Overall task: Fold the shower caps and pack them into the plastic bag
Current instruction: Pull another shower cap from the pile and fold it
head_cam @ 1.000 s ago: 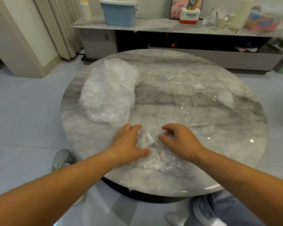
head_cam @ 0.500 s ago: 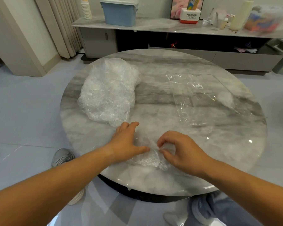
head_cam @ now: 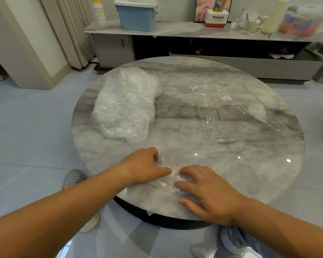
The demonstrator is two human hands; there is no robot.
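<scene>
One clear shower cap [head_cam: 166, 183] lies crumpled small at the near edge of the round marble table [head_cam: 231, 174]. My left hand [head_cam: 144, 166] rests on its left side, thumb stretched toward the middle. My right hand [head_cam: 205, 190] lies flat over its right side with fingers spread, pressing it down. A heap of clear shower caps [head_cam: 125, 107] sits at the table's left. A flat clear plastic bag [head_cam: 226, 112] with a small white label lies at the right, apart from both hands.
Behind the table runs a low marble-topped cabinet [head_cam: 175, 32] with a blue lidded bin [head_cam: 136, 13], paper cups and clutter. Curtains hang at the back left. My shoes [head_cam: 75, 178] show on the grey floor below the table edge.
The cap has been gathered into a smaller bundle nearer the table edge. My right hand went from pinching it to lying flat on it; my left hand slid slightly closer.
</scene>
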